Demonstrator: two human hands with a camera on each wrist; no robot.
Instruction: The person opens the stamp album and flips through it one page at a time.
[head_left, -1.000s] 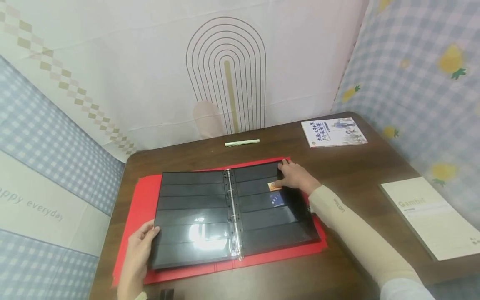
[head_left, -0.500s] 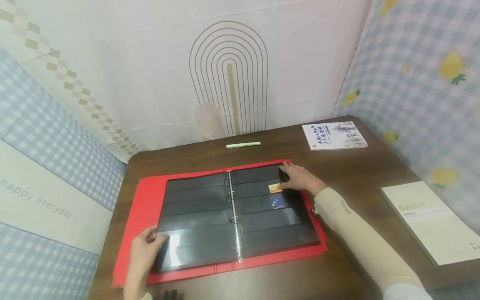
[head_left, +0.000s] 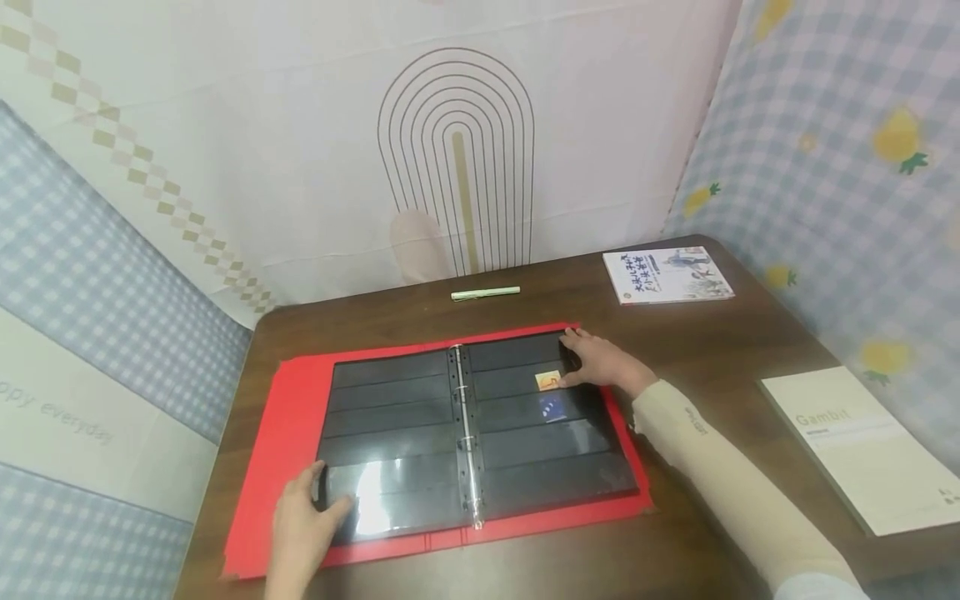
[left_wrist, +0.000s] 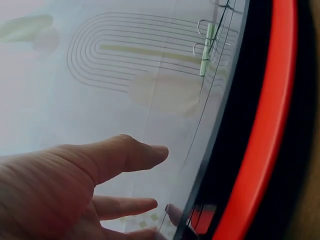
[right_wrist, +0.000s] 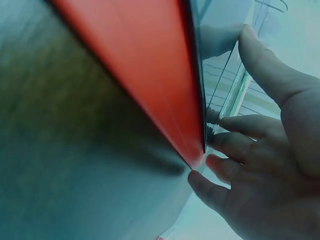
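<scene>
Left hand (head_left: pixel 303 517) lies flat, fingers relaxed, on the binder (head_left: pixel 465 433); right hand (head_left: pixel 603 362) touches a stamp (head_left: pixel 547 380) with straight fingers

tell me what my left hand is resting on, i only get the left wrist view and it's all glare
Observer: Your left hand lies flat on the lower left corner of the black sleeve page in the open red binder.
Operator: where's the other hand
Observer: The right hand is at the page's upper right edge, fingers beside a small orange stamp.
Operator: anything else in the sleeves
Observer: A blue stamp sits one row below the orange one.
</scene>
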